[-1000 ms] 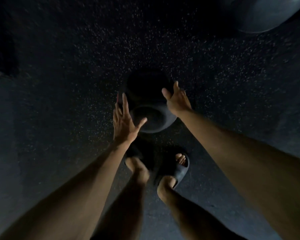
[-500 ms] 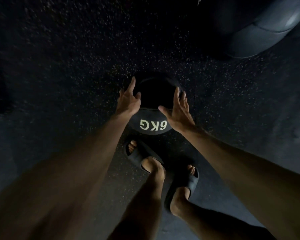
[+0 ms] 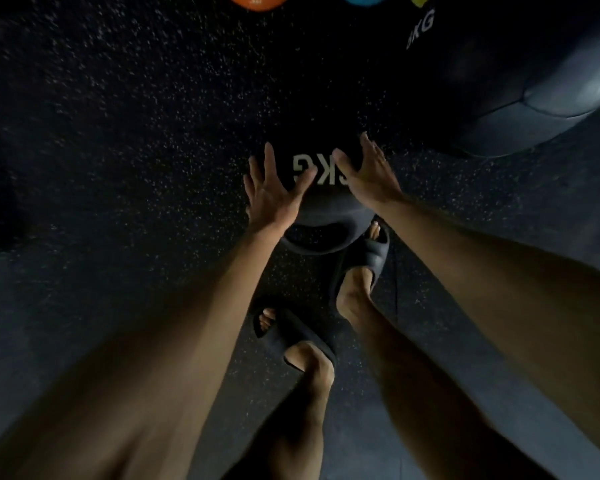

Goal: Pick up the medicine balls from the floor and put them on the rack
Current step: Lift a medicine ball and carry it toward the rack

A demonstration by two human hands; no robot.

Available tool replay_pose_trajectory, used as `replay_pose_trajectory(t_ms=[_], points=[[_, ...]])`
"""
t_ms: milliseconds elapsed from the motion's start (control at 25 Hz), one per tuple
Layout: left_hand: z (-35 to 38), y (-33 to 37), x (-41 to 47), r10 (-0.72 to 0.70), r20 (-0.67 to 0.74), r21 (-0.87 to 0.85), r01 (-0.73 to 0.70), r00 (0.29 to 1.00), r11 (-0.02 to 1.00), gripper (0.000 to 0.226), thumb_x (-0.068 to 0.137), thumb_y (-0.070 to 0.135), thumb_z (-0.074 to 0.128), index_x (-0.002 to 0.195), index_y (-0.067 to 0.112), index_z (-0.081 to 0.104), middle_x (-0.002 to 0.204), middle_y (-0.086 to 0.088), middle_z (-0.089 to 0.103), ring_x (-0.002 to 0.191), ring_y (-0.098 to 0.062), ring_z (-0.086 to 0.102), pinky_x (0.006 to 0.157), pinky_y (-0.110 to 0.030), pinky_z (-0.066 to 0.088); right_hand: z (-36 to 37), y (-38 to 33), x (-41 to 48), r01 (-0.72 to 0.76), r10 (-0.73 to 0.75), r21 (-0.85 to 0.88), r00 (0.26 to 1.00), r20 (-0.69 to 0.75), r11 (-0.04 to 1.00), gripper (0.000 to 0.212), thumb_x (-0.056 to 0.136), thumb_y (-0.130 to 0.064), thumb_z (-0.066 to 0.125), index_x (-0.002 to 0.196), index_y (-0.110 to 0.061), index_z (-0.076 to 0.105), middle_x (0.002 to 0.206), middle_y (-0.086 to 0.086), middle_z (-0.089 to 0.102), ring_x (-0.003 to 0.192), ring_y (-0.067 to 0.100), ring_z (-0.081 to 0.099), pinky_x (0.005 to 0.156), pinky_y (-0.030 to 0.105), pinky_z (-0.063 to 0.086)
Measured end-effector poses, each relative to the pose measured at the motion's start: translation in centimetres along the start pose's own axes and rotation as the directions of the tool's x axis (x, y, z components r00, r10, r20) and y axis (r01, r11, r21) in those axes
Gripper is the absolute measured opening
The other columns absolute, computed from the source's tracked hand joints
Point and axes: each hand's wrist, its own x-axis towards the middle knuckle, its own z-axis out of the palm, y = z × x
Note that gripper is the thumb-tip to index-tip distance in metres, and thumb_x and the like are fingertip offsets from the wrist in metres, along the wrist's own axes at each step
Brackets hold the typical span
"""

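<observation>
Head view: left hand point(image 3: 271, 199), right hand point(image 3: 368, 178) touch medicine ball point(image 3: 326, 207).

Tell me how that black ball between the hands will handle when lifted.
Probably heavy for its size: the black ball bears a KG marking. Being round, it may roll if nudged. Left hand and right hand flank it; lift two-handed.

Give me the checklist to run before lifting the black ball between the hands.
1. Left hand flat on the left side of the black medicine ball: ok.
2. Right hand spread on its right side: ok.
3. Grip reaching under the ball: cannot tell.
4. Right sandal clear of the ball: not ok, toes at its edge.
5. Large dark ball apart from it: ok.
6. Rack in view: not ok.
</observation>
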Motion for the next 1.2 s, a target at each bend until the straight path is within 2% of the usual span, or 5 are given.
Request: replay_pose_trajectory(t_ms=[240,600,1000,1120,1200], points=[[-2.2,6.7,7.4,-0.238,-0.108,-0.074,0.231,0.965,0.97,0.081,0.089,0.074,0.041,0.156,0.033,0.02,0.162,-0.011,0.02,0.148,-0.036,0.018,0.114,-0.064,0.025,0.7,0.5,-2.2,0.179,-0.182,-0.055,0.981,-0.068,0.982,0.089,0.097,-0.059,0.05,0.162,-0.026,-0.001,0.169,0.01,-0.008,0.156,0.029,-0.005,0.124,0.044,0.01],[-0.5,6.0,5.0,0.036,-0.143,-0.048,-0.043,0.989,0.998,0.102,0.087,0.073,0.043,0.159,0.018,-0.004,0.167,-0.011,-0.005,0.154,-0.031,-0.002,0.124,-0.053,0.008,-8.2,-8.0,12.4,-0.034,0.057,-0.247,0.995,0.084,0.968,0.056,0.11,-0.021,0.031,0.162,-0.014,0.011,0.164,0.016,0.024,0.148,0.033,0.028,0.118,0.036,0.025],[-3.9,11.6,11.5,-0.04,-0.137,-0.064,0.032,0.99,0.997,0.093,0.082,0.08,0.047,0.157,0.039,0.011,0.166,-0.011,0.01,0.148,-0.045,0.015,0.115,-0.063,0.027,-8.5,-5.7,11.9,0.083,-0.084,-0.006,0.995,-0.063,0.996,0.066,0.105,-0.055,0.033,0.161,-0.026,0.015,0.164,0.01,0.023,0.148,0.031,0.03,0.116,0.049,0.034],[-5.4,16.6,15.9,-0.123,-0.214,-0.07,0.11,0.969,0.991,0.088,0.084,0.078,0.045,0.155,0.031,0.024,0.162,-0.009,0.021,0.146,-0.04,0.022,0.113,-0.063,0.028,-7.3,-4.4,8.9,0.152,-0.153,-0.023,0.987,-0.039,0.988,0.079,0.101,-0.062,0.036,0.161,-0.03,-0.004,0.169,0.008,0.001,0.154,0.03,0.011,0.118,0.05,0.027],[-5.4,17.8,16.7,-0.006,-0.245,-0.008,0.005,0.969,1.0,0.098,0.081,0.08,0.041,0.155,0.018,0.026,0.16,-0.014,0.025,0.147,-0.035,0.024,0.117,-0.055,0.026,-7.6,-5.0,10.4,0.125,-0.127,-0.047,0.991,-0.052,0.991,0.078,0.104,-0.051,0.039,0.161,-0.028,-0.01,0.168,0.012,0.005,0.153,0.032,0.016,0.117,0.048,0.028]])
